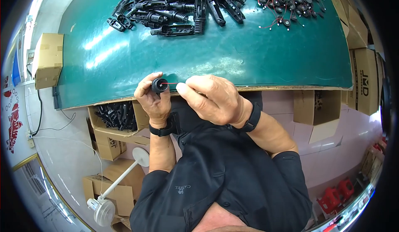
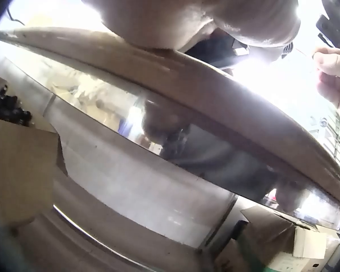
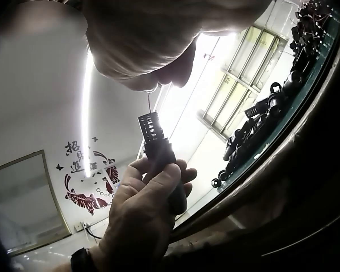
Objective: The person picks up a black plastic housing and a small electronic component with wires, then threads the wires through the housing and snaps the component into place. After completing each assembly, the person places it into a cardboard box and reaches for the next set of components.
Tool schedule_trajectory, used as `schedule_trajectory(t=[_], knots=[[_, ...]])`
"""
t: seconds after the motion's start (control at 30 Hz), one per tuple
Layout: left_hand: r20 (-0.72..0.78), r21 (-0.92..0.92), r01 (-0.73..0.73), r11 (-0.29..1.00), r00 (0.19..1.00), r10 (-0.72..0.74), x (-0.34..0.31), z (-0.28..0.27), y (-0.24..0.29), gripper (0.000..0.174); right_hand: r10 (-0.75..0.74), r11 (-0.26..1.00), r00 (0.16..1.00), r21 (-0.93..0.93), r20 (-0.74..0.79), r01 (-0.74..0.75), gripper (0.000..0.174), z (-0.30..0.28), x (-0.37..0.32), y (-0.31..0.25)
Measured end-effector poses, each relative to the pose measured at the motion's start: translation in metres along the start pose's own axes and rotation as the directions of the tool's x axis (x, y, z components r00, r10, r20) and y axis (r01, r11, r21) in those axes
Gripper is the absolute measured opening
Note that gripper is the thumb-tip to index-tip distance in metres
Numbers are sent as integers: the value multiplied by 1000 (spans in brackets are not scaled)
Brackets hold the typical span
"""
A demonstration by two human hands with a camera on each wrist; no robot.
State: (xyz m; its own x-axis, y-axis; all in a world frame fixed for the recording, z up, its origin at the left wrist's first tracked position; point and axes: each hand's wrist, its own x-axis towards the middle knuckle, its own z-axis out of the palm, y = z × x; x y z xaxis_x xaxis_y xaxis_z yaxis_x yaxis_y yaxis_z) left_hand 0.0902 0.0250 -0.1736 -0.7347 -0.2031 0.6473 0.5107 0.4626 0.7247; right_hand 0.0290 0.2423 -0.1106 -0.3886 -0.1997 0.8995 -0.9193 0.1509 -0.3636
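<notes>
Gripping black handle [image 3: 159, 151] (left hand [image 1: 153, 102]), red wire [image 1: 171, 83] (right [image 1: 216, 99]), at green table [image 1: 266, 57] among cartons [image 1: 50, 59].

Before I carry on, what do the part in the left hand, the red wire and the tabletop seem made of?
Black part: probably moulded plastic, matte, with regular slots. Red wire: likely plastic-coated, evenly coloured; finish unclear. Tabletop: glossy green, maybe vinyl or paint; bright reflections.

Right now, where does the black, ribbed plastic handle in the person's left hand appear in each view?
Head: the black, ribbed plastic handle sits left of centre, roughly end-on.
Left wrist: apparently the dark shape near the top, right of centre, mostly hidden and hard to make out.
Right wrist: near the middle, tilted, slotted end up.
Shared landmark: the left hand gripping it.
</notes>
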Motion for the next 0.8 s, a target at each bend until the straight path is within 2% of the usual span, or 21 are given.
schedule_trajectory(t=[0.27,0.8], knots=[[-21,1,-45,999,999,45,-2,2,-5,52,-16,999,1000,39,-1,16,36,1,-1,1],[-7,34,-31,999,999,32,-4,0,-8,55,11,998,998,58,66,-15,35,6,-2,-1]])
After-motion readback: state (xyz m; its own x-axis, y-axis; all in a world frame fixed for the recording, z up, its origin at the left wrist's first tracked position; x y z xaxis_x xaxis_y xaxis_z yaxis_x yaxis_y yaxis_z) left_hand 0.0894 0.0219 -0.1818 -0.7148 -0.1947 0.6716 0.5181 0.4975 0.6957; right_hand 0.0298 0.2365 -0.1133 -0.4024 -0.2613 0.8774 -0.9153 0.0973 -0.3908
